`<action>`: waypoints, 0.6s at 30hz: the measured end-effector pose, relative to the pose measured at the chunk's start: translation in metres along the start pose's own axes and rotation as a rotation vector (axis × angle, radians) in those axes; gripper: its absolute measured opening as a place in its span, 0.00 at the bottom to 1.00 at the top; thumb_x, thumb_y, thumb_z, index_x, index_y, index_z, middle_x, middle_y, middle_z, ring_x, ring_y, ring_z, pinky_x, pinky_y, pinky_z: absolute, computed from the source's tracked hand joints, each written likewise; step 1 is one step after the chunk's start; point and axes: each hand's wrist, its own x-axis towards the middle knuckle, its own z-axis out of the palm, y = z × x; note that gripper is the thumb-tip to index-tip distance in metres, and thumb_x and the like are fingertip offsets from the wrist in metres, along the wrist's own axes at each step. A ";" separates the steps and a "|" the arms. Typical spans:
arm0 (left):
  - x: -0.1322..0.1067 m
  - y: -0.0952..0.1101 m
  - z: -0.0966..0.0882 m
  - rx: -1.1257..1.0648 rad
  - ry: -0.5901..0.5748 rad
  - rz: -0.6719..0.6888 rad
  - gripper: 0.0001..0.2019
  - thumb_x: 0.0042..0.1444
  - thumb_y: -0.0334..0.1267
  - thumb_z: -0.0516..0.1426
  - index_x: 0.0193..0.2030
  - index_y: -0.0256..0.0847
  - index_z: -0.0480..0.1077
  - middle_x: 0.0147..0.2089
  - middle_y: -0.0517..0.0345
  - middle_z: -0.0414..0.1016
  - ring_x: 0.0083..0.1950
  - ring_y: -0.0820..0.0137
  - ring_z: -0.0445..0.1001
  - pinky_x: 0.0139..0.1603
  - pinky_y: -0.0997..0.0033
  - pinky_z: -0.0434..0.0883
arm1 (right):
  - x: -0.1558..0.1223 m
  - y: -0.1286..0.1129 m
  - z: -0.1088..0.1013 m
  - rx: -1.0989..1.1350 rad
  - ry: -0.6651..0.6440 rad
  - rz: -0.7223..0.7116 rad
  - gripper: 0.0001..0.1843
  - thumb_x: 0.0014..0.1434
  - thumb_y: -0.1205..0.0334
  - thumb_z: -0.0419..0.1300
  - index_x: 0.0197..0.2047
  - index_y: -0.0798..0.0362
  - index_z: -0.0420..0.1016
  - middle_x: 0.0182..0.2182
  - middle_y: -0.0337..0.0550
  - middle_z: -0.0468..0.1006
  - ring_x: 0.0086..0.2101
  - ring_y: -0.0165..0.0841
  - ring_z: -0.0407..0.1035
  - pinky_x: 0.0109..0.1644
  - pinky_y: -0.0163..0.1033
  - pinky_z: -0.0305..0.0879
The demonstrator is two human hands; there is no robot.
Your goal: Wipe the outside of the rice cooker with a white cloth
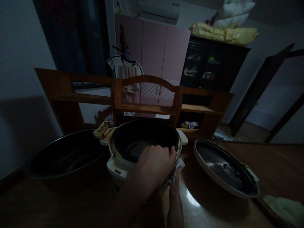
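Note:
A white electric cooker [118,166] with a dark interior stands in the middle, its lid off. My left hand [155,161] reaches across its front right rim, closed, with the fingers curled down out of sight and the thumb near the rim. Below it, at the cooker's outer right side, my right hand [175,196] pinches a crumpled white cloth or tissue [180,165] against the wall. Part of that hand is hidden behind my left wrist. To the left lies a wide black pot [68,155]. A round lid [225,167] rests underside up on the right.
Behind the cooker runs a wooden shelf rack [147,108]. A folded brown-and-cream object [104,130] sits by the cooker's left handle. Light reflects off the wooden tabletop [201,209]. Something pale [285,209] lies at the lower right. Farther back are a pink wardrobe [154,50] and dark cabinet [213,66].

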 end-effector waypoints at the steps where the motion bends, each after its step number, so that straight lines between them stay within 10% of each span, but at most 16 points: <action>1: 0.000 0.000 -0.001 -0.009 -0.012 -0.010 0.23 0.71 0.29 0.42 0.66 0.34 0.69 0.46 0.41 0.82 0.43 0.52 0.83 0.38 0.54 0.79 | 0.000 -0.001 0.000 -0.003 -0.003 -0.003 0.19 0.69 0.52 0.61 0.60 0.49 0.72 0.59 0.49 0.74 0.53 0.41 0.73 0.56 0.52 0.74; 18: 0.003 -0.002 0.010 0.057 0.101 0.032 0.21 0.71 0.29 0.43 0.61 0.33 0.72 0.40 0.40 0.83 0.38 0.52 0.84 0.32 0.57 0.79 | -0.002 -0.002 -0.008 -0.056 -0.022 -0.131 0.20 0.69 0.51 0.62 0.60 0.49 0.72 0.59 0.49 0.74 0.52 0.41 0.73 0.54 0.52 0.75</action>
